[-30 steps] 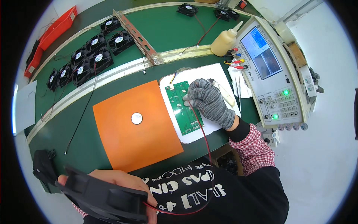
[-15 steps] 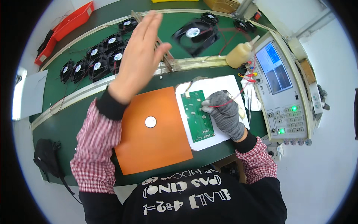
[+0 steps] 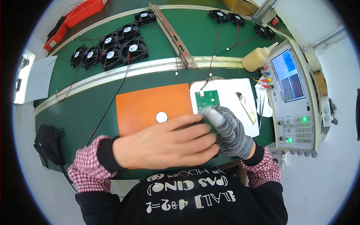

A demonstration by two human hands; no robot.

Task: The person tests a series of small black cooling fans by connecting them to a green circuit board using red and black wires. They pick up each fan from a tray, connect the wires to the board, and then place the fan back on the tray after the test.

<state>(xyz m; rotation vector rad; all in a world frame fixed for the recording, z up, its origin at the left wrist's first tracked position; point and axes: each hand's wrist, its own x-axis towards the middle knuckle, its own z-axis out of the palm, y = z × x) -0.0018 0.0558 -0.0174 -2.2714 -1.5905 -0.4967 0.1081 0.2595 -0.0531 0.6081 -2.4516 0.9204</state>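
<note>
My bare left hand [image 3: 168, 144] reaches across the orange sheet [image 3: 152, 103] with its fingers stretched to the right and slightly apart. Its fingertips meet or overlap the front of my right hand [image 3: 232, 131], which wears a grey knitted glove. The gloved fingers are curled in and partly covered, and what they hold, if anything, is hidden. Under both hands lies a green circuit board [image 3: 208, 98] on a white pad [image 3: 228, 88]. Only the board's far end shows, with a white connector [image 3: 201, 93] and coloured wires plugged in. A white disc [image 3: 161, 117] marks the sheet.
Several black fans [image 3: 110, 55] stand at the back left, others [image 3: 218, 15] at the back right. A perforated metal strip [image 3: 170, 32] divides the bench. To the right are a yellowish squeeze bottle [image 3: 257, 59], a test instrument [image 3: 294, 97] with a lit screen, tweezers [image 3: 261, 108] and a cutter knife [image 3: 246, 108].
My left hand came down from above the back of the bench to my right hand. The blurred fan in midair is gone from there. The red wire near my right hand no longer shows.
</note>
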